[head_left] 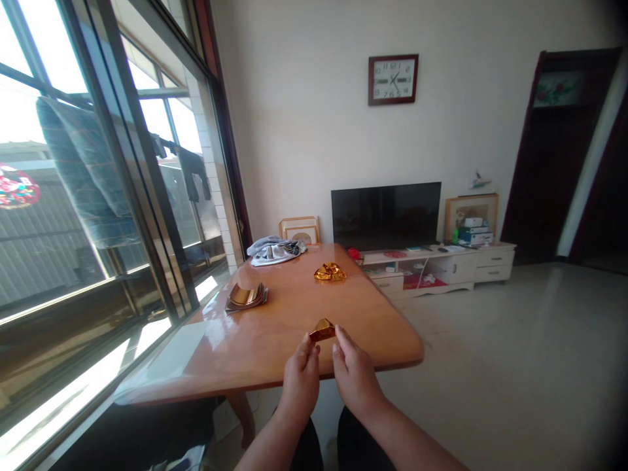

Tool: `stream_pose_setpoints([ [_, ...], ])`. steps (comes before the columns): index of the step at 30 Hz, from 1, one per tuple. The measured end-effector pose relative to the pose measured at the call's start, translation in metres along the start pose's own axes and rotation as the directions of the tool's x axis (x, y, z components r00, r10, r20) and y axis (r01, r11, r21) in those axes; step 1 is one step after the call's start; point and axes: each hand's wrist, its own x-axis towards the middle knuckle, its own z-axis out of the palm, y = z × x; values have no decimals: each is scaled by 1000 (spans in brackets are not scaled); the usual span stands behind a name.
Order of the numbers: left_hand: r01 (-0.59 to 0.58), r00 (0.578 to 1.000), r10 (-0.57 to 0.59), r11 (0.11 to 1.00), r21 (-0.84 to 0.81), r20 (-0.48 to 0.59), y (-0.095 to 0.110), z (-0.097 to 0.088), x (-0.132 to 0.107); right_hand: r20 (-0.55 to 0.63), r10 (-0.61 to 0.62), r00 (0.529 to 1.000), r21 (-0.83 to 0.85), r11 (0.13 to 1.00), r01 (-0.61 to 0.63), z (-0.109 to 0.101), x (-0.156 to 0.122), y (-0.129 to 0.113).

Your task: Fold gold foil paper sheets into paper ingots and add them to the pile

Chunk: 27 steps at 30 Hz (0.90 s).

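One folded piece of shiny gold paper (322, 331) is up over the near edge of the wooden table (282, 333), pinched at one end by the left hand (301, 376) and at the other by the right hand (356, 374), both grips pretty narrow. Further back sits a crumpled gold heap (330, 272), with a stack of curved gold sheets (246, 297) over to the left and some bundled grey cloth (269, 251) near the far end. Beyond that it's just a black TV (386, 217) on a low white cabinet (461, 269).

Shiny orange-brown wooden desk (380, 327): open lane from rt. hand (356, 369) twd. 1 o'clock. At 12, crumpled gold-foil pile (330, 272) blocks; at 10, curved gold-brown sheet stack (246, 297); gap btwn. runs twd. 11, stopped by grey-white cloth heap (273, 251).
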Motion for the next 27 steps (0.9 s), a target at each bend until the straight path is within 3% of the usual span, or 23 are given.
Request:
stream_pose_setpoints([
  [9, 168, 979, -166, 986, -14, 116, 18, -8, -4, -2, 41, 999, -8, 999, -41, -21, 13, 7],
  [27, 123, 978, -121, 992, -3, 169, 18, -14, -5, 11, 13, 1000, 19, 1000, -13, -24, 9, -2],
])
